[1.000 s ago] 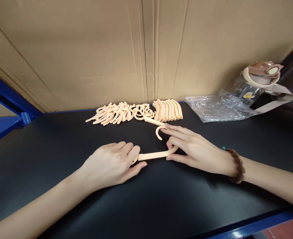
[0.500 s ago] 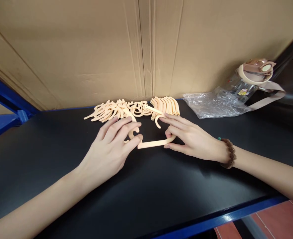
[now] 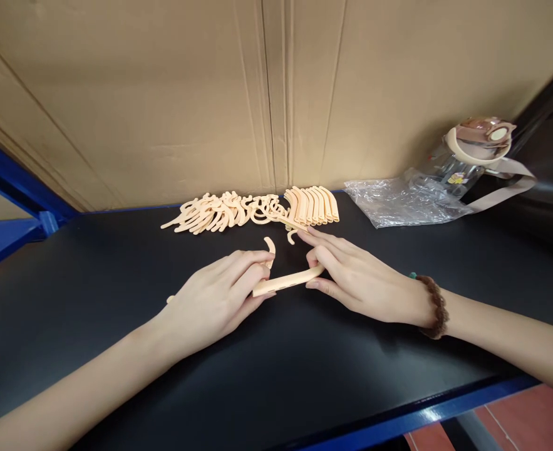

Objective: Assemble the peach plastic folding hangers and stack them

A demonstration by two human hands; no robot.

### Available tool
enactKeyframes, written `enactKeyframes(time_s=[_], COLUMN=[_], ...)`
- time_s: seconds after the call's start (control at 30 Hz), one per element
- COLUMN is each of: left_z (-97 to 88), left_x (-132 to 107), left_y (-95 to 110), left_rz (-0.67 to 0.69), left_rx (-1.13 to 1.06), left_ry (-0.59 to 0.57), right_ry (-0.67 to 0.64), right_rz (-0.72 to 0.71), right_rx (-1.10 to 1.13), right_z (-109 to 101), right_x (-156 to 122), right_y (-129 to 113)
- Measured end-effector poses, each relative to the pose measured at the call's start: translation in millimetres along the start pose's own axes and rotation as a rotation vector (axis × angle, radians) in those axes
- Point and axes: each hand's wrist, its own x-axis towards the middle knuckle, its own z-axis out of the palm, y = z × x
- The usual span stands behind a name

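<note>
Since half a second ago left hand (image 3: 215, 294) has drawn back from the pile of hooks (image 3: 252, 212), fingers closed on a hooked piece (image 3: 270, 246), meeting the curved bar (image 3: 288, 280) pinched in right hand (image 3: 356, 279) low over black table (image 3: 116, 269): joining looks underway.

Peach plastic hanger piece (image 3: 286, 281), curved, lying flat-ish on black shelf btwn both hands.
</note>
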Motion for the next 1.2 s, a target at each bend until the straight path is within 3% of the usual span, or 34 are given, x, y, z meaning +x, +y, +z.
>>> enactKeyframes(time_s=[0.2, 0.4, 0.53, 0.7, 0.9, 1.0, 1.1, 1.2], left_z=[-4.9, -5.8, -7.1, -17.3, -19.6, -16.1, -10.5, -3.1], left_x=[-1, -7, -11, -6, 8, 14, 16, 11], left_y=[0, 3, 11, 21, 15, 12, 15, 23], left_rz=[0.054, 0.217, 0.169, -0.117, -0.739, -0.983, -1.07, -1.035], left_rx=[-0.087, -0.121, -0.295, -0.702, -1.389, -1.507, -1.486, -1.462], left_ry=[0.022, 0.127, 0.166, 0.162, 0.259, 0.225, 0.09, -0.03], right_ry=[-0.041, -0.085, -0.089, -0.095, -0.083, -0.033, 0.014, 0.048], right_rz=[-0.042, -0.075, -0.116, -0.153, -0.243, -0.268, -0.295, -0.308], right_rx=[0.022, -0.002, 0.051, 0.077, 0.138, 0.117, 0.061, 0.033], right_z=[0, 6, 8, 8, 6, 7, 9, 12], right_x=[1, 1, 2, 2, 3, 2, 2, 1], right_y=[-1, 10, 13, 12, 5, -2, -10, -16])
